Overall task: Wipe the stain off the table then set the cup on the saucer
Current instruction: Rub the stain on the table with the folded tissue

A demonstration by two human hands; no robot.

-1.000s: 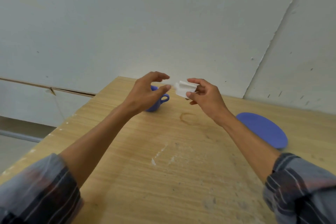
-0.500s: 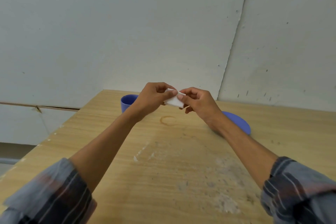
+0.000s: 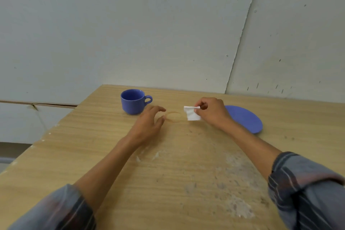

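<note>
A brown ring-shaped stain [image 3: 174, 117] marks the wooden table [image 3: 93, 145] near its far edge. My right hand [image 3: 212, 112] pinches a small folded white tissue [image 3: 192, 113] just right of the stain, slightly above the table. My left hand [image 3: 150, 124] hovers open just left of the stain, fingers spread, holding nothing. A blue cup [image 3: 133, 101] stands upright behind the left hand, handle pointing right. A blue saucer [image 3: 246, 118] lies flat to the right, partly hidden by my right hand and wrist.
A grey-white wall rises directly behind the table's far edge. The table's left edge runs diagonally, with a drop to the floor beyond it. White scuffs and worn patches [image 3: 233, 192] mark the near tabletop.
Both hands held the tissue together above the stain; now my left hand has let go and dropped left of it, while my right keeps the tissue lower. The cup is uncovered.
</note>
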